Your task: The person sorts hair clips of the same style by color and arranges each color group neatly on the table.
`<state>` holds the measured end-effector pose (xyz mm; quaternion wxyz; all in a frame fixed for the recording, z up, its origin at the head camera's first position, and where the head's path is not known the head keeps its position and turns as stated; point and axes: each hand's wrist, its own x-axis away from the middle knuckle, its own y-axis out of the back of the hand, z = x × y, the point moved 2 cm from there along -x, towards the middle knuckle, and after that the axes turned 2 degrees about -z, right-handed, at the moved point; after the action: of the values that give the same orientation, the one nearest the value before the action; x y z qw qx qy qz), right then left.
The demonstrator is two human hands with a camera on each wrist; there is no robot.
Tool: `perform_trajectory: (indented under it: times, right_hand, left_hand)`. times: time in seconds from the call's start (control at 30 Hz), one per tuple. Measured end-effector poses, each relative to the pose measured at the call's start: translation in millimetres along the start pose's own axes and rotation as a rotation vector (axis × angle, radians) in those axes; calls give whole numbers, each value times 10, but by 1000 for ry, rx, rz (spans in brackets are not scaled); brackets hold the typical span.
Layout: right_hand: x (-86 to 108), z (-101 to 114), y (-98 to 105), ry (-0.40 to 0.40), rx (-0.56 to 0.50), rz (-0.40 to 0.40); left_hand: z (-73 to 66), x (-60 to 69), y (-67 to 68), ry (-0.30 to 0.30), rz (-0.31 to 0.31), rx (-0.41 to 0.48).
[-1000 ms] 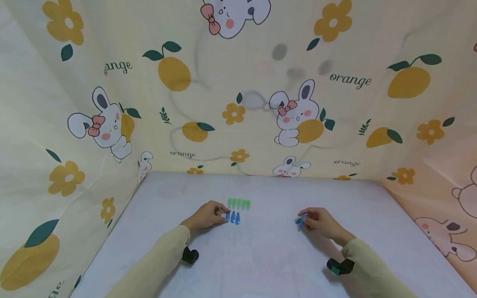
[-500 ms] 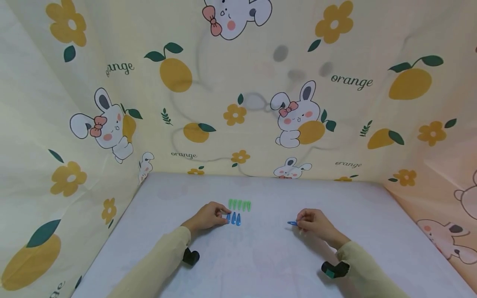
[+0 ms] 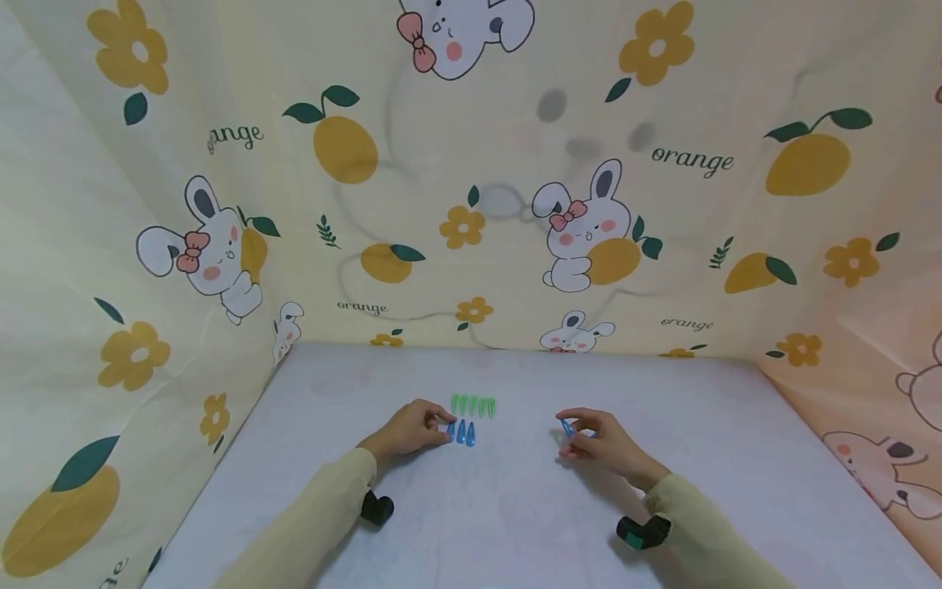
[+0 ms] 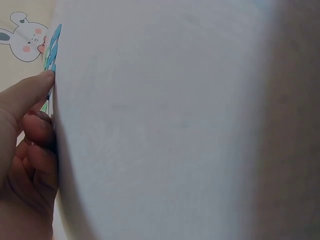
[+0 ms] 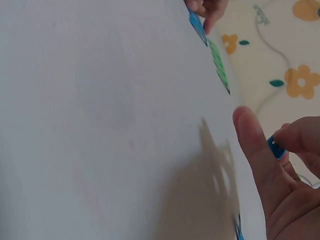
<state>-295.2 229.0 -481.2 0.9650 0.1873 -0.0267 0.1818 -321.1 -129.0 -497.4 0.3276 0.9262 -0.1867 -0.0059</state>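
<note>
Several green snap hair clips [image 3: 473,405] lie side by side in a row on the white table. Just in front of them is a shorter row of blue hair clips [image 3: 470,434]. My left hand [image 3: 409,428] rests on the table and pinches the leftmost blue clip [image 3: 451,430] between thumb and index finger. To the right, my right hand [image 3: 607,442] is raised a little above the table, holding a blue hair clip [image 3: 567,428] in its fingers. Part of a blue clip [image 5: 275,147] shows among those fingers in the right wrist view; the fingers hide the rest.
The white table [image 3: 500,523] is walled in by a cream cloth [image 3: 412,204] printed with rabbits, oranges and flowers. Bare tabletop lies between the clip rows and my right hand. Each wrist wears a black camera.
My right hand has moved left toward the rows, and the blue clip in its fingers has turned from lying flat to pointing up. My left hand stays at the leftmost blue clip.
</note>
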Motion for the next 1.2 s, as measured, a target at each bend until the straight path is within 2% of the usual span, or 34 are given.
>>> perform_trajectory:
  times: [0.33,0.77,1.0,1.2]
  right_hand:
    - [-110,128,-283,74,39,3]
    - [-313,212,-732,95,41,33]
    - [-417,278,-892,158,30,65]
    - [-483,317,-1003,170,45,72]
  left_hand:
    - [10,-12,9,0,11,0]
    - [26,-16,18,-13,29,5]
    - [30,-19,23,-2,30,9]
    - [6,-11,24,-14,22,2]
